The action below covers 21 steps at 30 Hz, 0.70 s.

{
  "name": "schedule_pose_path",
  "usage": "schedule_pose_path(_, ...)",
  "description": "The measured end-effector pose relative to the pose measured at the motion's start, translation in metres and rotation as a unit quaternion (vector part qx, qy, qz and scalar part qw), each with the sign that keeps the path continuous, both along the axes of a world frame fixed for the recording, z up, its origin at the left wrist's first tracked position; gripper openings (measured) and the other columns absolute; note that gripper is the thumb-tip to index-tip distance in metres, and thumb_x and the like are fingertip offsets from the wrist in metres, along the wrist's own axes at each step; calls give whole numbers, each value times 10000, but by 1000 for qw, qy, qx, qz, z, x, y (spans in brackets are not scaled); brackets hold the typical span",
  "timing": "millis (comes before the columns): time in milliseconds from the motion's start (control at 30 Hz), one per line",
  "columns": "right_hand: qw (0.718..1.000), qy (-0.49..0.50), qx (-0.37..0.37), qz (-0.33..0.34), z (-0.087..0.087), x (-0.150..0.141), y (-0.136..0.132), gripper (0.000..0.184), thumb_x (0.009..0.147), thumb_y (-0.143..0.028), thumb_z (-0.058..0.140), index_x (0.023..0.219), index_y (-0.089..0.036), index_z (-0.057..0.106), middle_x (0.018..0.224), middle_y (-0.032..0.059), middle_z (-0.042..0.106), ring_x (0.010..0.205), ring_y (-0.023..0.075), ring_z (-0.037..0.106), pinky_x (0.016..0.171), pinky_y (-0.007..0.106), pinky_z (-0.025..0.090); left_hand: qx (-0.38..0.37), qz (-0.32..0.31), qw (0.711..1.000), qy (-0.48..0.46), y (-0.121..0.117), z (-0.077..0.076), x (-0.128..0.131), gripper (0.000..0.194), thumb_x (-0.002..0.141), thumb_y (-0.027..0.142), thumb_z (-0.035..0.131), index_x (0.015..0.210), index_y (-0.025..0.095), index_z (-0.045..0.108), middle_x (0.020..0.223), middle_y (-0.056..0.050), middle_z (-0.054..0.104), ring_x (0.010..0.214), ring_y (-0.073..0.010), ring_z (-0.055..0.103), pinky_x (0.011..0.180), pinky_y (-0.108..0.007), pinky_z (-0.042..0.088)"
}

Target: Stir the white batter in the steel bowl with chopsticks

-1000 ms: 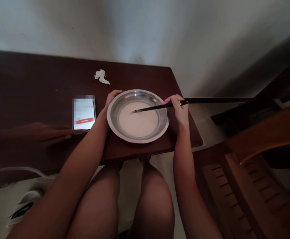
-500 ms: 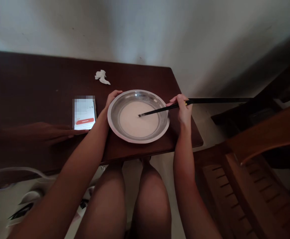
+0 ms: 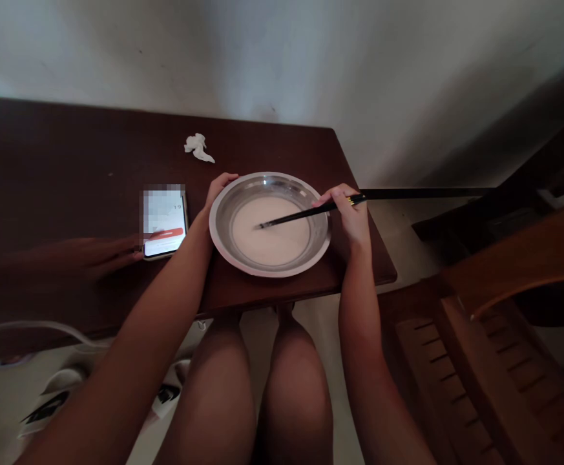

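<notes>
A round metal dish (image 3: 223,237) holding white liquid (image 3: 272,236) sits on the dark wooden table (image 3: 68,161) near its right front corner. My left hand (image 3: 218,190) grips the dish's left rim, fingers curled over the edge. My right hand (image 3: 347,213) is closed on dark chopsticks (image 3: 301,214) at the dish's right side. The chopstick tips dip into the liquid left of the dish's centre.
A lit phone (image 3: 164,221) lies left of the dish, with another person's hand (image 3: 92,253) touching its near edge. A crumpled tissue (image 3: 197,146) lies behind it. Wooden furniture (image 3: 495,323) stands to the right. My knees are under the table edge.
The chopstick tips swung right across the liquid, then back left. The other person's hand slid slightly left along the phone's near edge. My left hand stayed on the rim.
</notes>
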State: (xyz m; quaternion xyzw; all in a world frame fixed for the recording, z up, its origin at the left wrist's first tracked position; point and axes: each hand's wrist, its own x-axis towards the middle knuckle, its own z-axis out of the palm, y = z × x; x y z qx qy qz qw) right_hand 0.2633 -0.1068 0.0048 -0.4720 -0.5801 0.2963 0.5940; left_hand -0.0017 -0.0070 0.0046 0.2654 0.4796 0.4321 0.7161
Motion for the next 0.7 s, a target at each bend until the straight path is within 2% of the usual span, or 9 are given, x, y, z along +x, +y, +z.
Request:
schedule_pose_path(67,999,7,33,-40,0,1,2,444,906,-665,687,721,-262,709,664,-43,714,712,144,741,820,337,603,12,3,1000,13,2,-3,-1,267,956,249,554,694,230,601,538,1,588,497,-178,536,590,-293,517)
schedule_pose_path(133,996,36,41,-66,-1,2,3,473,917,-687,655,709,-263,695,633,-54,687,659,137,724,781,332,598,25,5,999,25,4,-5,-1,222,935,246,562,719,230,610,536,5,582,522,-186,562,595,-287,532)
schedule_pose_path(233,999,25,8,-21,0,2,2,483,917,-685,655,695,-258,693,596,-52,670,621,140,705,733,327,590,44,13,998,50,5,-6,0,217,923,228,540,713,224,593,525,16,545,523,-180,569,588,-270,526)
schedule_pose_path(300,1000,-1,-1,1,0,1,1,476,909,-681,671,698,-255,697,616,-43,691,654,146,716,759,332,598,51,16,997,64,6,-7,1,240,929,235,541,691,223,572,528,20,533,505,-170,549,581,-268,517)
schedule_pose_path(400,998,5,25,-51,-1,1,2,486,916,-692,651,708,-255,689,643,-41,701,680,144,728,806,342,606,47,15,996,71,6,-9,0,260,936,269,557,680,229,565,542,15,545,519,-179,562,609,-286,535)
schedule_pose_path(467,996,29,30,-80,-2,2,3,495,929,-697,626,708,-258,683,624,-48,680,637,137,715,772,335,601,47,12,996,77,7,-10,-1,243,929,278,566,691,233,573,543,13,548,546,-191,589,634,-296,551)
schedule_pose_path(567,999,28,6,-40,-2,0,2,489,918,-698,641,702,-262,685,613,-47,674,606,135,699,712,324,589,62,11,994,86,8,-12,-2,192,914,278,568,730,233,597,545,15,553,591,-204,628,668,-302,570)
schedule_pose_path(633,1000,2,3,-16,-1,0,1,481,902,-695,667,698,-259,692,621,-40,684,652,145,715,754,334,604,67,12,994,88,8,-12,-3,160,908,283,565,771,229,630,558,9,579,635,-219,665,706,-312,589)
schedule_pose_path(700,999,2,17,-33,0,0,2,480,913,-689,658,704,-258,694,638,-39,694,680,143,723,807,342,610,62,7,995,82,6,-11,-3,161,904,295,557,839,218,683,602,-14,641,711,-251,714,755,-339,613)
